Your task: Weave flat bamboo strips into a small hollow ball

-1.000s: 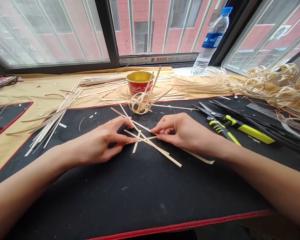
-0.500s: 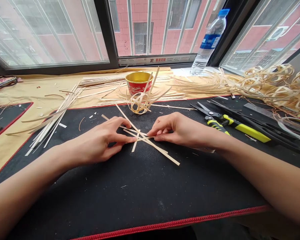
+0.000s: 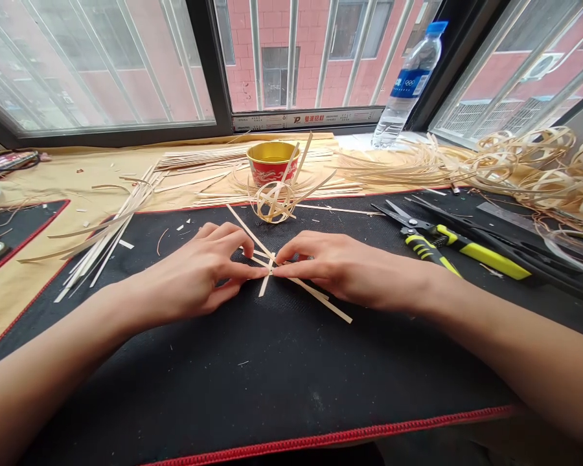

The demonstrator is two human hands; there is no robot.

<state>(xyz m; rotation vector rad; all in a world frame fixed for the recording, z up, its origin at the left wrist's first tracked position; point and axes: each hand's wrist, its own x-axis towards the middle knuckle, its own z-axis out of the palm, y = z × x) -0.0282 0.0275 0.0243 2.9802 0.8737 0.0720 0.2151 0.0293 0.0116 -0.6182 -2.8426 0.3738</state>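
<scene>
Several pale flat strips [image 3: 331, 308] cross one another on the black mat [image 3: 291, 375], in front of a small woven ball [image 3: 273, 202]. From the left, my left hand [image 3: 218, 265] pinches the strips near their crossing with thumb and index finger. My right hand [image 3: 328, 262] meets it from the right, its thumb and index finger closed on the strips at the same crossing. The fingertips of both hands nearly touch and partly hide where the strips overlap. One short strip end sticks out below the fingertips.
Behind the ball stands a red and gold bowl [image 3: 272, 165]. Scissors [image 3: 412, 232] and black-and-yellow pliers [image 3: 486, 252] lie at the right. A water bottle [image 3: 405, 97] stands by the window. Loose strips [image 3: 111, 233] lie at the left, woven balls [image 3: 539, 155] at the far right.
My right hand has moved left and inward, its fingertips now over the crossing beside my left thumb. My left hand keeps nearly the same place. The view has shifted slightly.
</scene>
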